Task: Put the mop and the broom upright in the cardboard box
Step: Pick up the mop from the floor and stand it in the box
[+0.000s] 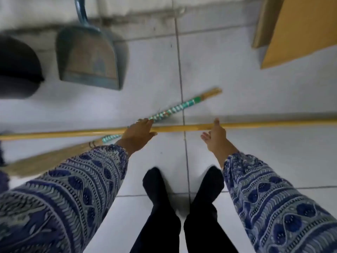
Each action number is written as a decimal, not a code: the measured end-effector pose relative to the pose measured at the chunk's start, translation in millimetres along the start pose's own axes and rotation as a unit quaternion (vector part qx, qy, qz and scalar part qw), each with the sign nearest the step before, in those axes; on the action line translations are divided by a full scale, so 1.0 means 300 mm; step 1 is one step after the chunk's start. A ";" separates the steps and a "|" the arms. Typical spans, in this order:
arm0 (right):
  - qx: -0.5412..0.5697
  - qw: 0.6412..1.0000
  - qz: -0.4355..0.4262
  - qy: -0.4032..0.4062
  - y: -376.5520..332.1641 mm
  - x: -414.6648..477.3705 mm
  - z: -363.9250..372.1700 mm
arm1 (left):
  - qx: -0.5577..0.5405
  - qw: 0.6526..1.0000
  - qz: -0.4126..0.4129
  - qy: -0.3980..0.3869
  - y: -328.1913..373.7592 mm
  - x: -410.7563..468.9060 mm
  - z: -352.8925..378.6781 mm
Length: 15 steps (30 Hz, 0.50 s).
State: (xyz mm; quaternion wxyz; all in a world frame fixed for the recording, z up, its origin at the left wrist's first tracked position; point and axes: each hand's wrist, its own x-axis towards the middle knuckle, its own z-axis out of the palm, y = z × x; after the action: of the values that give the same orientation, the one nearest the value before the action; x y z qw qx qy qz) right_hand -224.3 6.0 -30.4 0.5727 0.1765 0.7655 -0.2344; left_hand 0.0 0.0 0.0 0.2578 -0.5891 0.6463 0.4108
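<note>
The mop handle [182, 128], a long yellow pole, was seen lying across the tiled floor [255, 157]. The left hand [139, 131] was laid over it, fingers curled around the pole. The right hand [216, 136] was found open, fingers spread, its thumb touching the pole; no grip was seen. The broom [169, 113], with a green-and-white wrapped handle, lay crossed beneath the pole just beyond the left hand, its bristles trailing back under the left sleeve. The cardboard box [300, 31] stood well beyond the right hand. A dustpan [89, 57] stood beyond the left hand.
</note>
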 end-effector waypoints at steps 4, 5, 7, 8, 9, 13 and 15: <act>0.088 0.995 0.018 -0.037 0.019 0.092 0.027 | 0.013 1.000 0.009 0.009 -0.005 0.074 0.063; 0.107 0.993 0.021 -0.045 0.025 0.098 0.032 | 0.012 1.000 0.005 0.007 -0.014 0.088 0.077; 0.129 0.990 0.031 -0.051 0.028 0.105 0.034 | 0.011 1.000 -0.003 -0.002 -0.033 0.106 0.092; 0.132 0.989 0.036 -0.057 0.029 0.109 0.034 | 0.016 1.000 -0.010 -0.007 -0.037 0.110 0.085; 0.129 0.989 0.036 -0.057 0.029 0.102 0.033 | 0.014 1.000 -0.015 -0.011 -0.040 0.114 0.081; 0.151 0.985 0.025 -0.080 0.022 0.019 0.017 | -0.024 0.998 -0.031 -0.046 -0.030 0.083 0.020; 0.169 0.981 0.027 -0.092 0.008 -0.047 0.009 | -0.041 0.997 -0.034 -0.057 -0.024 0.045 -0.021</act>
State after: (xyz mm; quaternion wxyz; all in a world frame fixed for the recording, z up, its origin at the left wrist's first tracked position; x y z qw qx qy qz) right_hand -216.7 6.5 -17.9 0.6090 0.2688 0.6539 -0.3597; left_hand 5.5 -12.4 -9.3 0.2833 -0.5962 0.5929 0.4612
